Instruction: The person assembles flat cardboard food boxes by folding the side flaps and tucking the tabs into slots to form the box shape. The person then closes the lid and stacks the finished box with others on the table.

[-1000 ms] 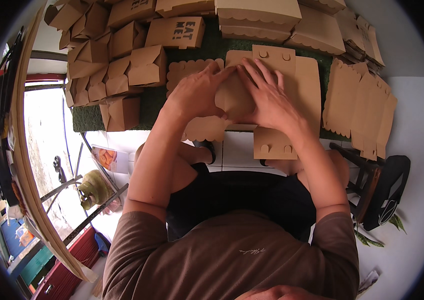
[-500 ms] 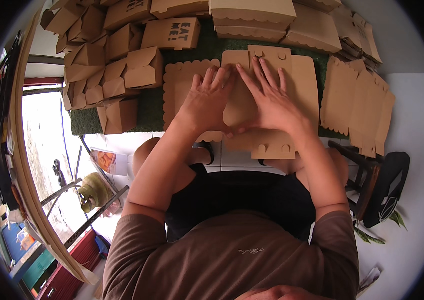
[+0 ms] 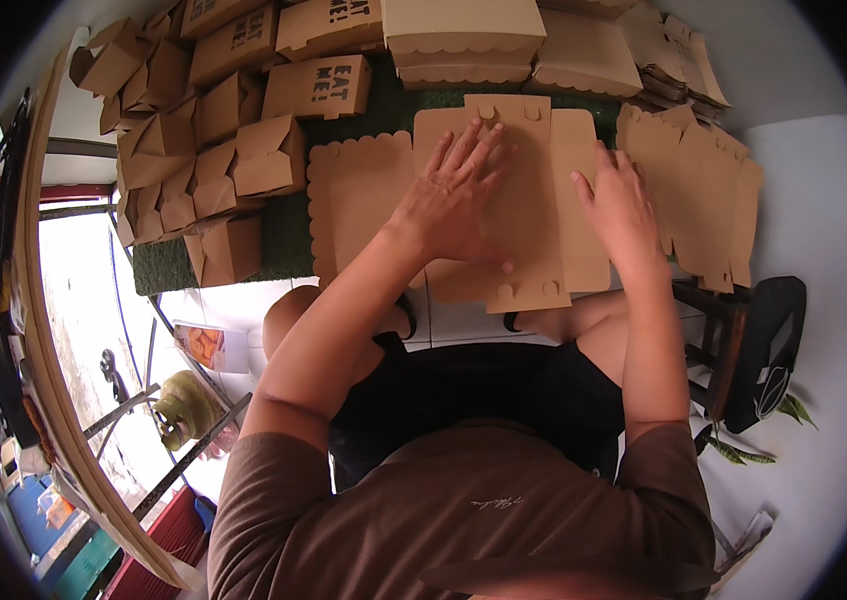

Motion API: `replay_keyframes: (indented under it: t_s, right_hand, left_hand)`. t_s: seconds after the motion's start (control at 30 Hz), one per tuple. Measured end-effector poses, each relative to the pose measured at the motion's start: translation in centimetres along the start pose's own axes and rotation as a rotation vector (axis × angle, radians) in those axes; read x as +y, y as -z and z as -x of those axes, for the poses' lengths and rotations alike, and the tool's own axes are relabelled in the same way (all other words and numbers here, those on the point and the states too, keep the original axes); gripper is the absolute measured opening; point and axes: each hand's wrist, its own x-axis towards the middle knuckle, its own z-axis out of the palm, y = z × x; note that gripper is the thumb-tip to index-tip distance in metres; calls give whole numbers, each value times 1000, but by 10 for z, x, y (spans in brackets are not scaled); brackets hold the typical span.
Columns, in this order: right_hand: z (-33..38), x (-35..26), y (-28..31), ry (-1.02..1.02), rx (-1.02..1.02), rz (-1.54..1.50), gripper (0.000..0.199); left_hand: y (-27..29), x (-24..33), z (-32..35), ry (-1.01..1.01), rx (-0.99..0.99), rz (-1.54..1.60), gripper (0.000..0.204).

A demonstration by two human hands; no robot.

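A flat brown cardboard box blank (image 3: 524,200) lies unfolded in front of me, with a scalloped edge on its left panel and slotted tabs at its far and near ends. My left hand (image 3: 452,200) is spread open on the middle panel, thumb stretched toward the near end. Over the blank's right panel and its outer edge rests my right hand (image 3: 627,205), holding nothing that I can see. Its thumb is apart from the fingers, whose tips bend slightly downward.
Folded brown boxes (image 3: 269,157) crowd the left side of the green turf-like table cover (image 3: 284,235). Larger scalloped boxes (image 3: 464,35) stand at the back. More flat blanks (image 3: 699,190) lie at right, near a dark stool (image 3: 719,345). A gas cylinder (image 3: 187,410) stands lower left.
My right hand has moved right, from the middle panel to the right panel and its edge. My left hand has shifted onto the middle panel. The view has shifted slightly.
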Motion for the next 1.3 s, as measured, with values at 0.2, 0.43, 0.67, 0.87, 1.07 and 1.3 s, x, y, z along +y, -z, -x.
replay_keyframes:
  t_s: [0.2, 0.43, 0.67, 0.87, 1.07, 1.3]
  right_hand:
    - [-8, 1, -25, -52, -77, 61, 78]
    - [-1, 1, -17, -4, -6, 55, 89]
    - [24, 12, -24, 15, 151, -440, 79]
    - [32, 18, -63, 144, 235, -633, 80]
    - [38, 10, -59, 161, 92, -935, 82]
    - [46, -12, -60, 262, -27, -960, 82]
  left_hand:
    - [-4, 11, -8, 47, -159, -109, 169]
    - [-2, 13, -11, 74, -172, -87, 172]
    - [-13, 20, -15, 111, -89, -121, 156]
    - [-44, 22, -35, 50, 75, -127, 150]
    - [-52, 18, -37, 1, 200, -130, 138]
    - [-56, 7, -44, 33, 280, -8, 102]
